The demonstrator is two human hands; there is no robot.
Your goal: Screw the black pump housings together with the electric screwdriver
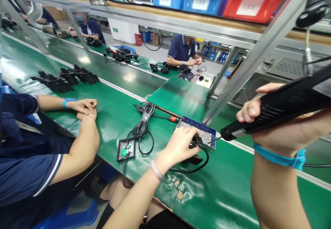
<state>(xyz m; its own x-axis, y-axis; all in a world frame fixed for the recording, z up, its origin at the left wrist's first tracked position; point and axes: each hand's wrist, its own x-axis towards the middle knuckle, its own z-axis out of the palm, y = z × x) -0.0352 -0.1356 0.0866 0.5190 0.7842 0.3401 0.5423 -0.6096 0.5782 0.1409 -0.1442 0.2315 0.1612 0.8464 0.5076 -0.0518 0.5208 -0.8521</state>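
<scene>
My right hand (274,125) is wrapped round a black electric screwdriver (279,108), raised close to the camera, its tip pointing left toward a blue tray of small screws (204,132). My left hand (181,144) rests on a black part (195,149) beside that tray, fingers bent over it; a black cable (188,170) loops out from under the hand. A coiled black cord (143,122) and a small black plate with green and white pieces (126,149) lie to the left on the green belt (219,194).
A co-worker's clasped hands (86,106) rest on the belt at my left. Several black housings (67,77) sit farther along. Other people work at the far line. Blue and red bins (256,0) stand on the overhead shelf; a slanted metal post (258,53) rises behind the tray.
</scene>
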